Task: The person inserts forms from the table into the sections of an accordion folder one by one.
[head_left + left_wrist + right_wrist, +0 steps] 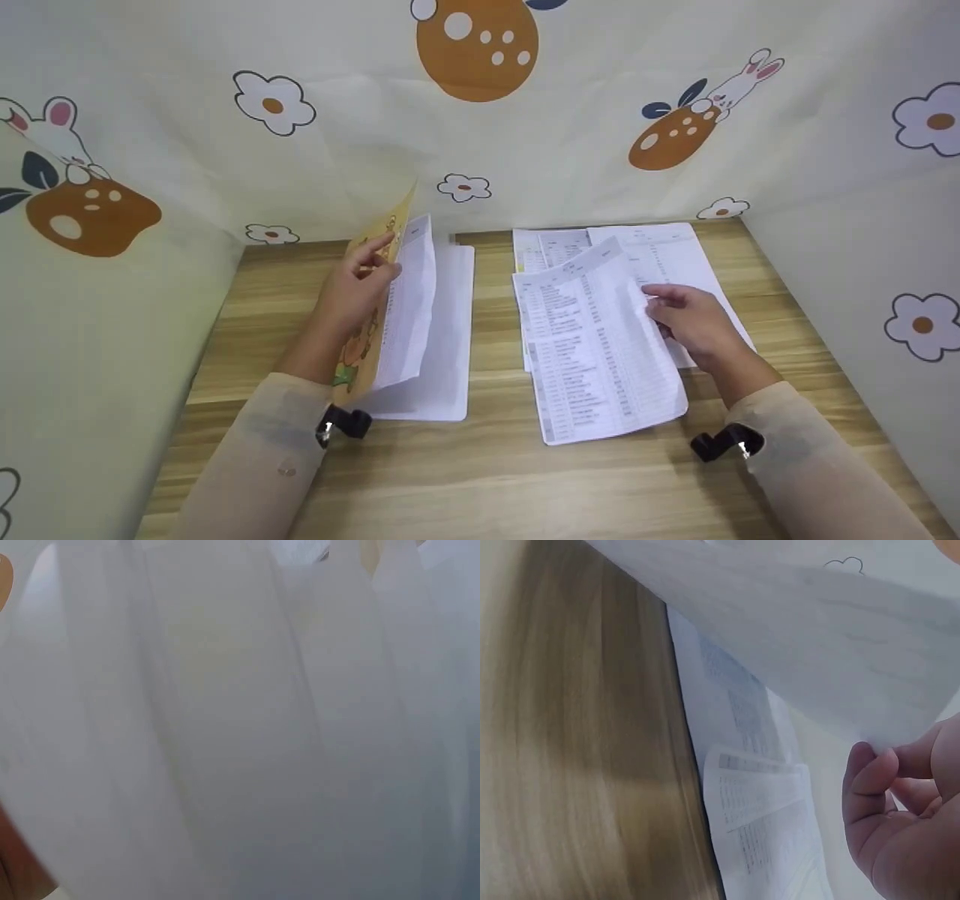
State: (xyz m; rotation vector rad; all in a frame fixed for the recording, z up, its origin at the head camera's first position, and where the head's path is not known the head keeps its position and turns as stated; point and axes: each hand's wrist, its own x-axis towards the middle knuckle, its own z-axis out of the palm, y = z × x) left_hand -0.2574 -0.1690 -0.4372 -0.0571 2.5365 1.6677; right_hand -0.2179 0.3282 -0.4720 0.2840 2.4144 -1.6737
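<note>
Right hand (694, 322) pinches the printed sheet (600, 345) by its right edge, lifting that side off the tabletop (495, 465); the wrist view shows thumb and fingers (877, 787) clamped on the paper's edge. The sheet's long axis runs 12 to 6 o'clock. At 9 o'clock from it, the left hand (356, 289) grips the yellow folder (375, 300) cover, propping it open and upright, white pages (420, 322) fanned beneath. More printed pages (660, 247) lie beyond, at 12 o'clock. The right hand is nearer the sheet.

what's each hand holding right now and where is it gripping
The left hand holds the folder's yellow cover up by its upper free edge. The right hand pinches the top printed sheet at its right edge, lifting it.
</note>
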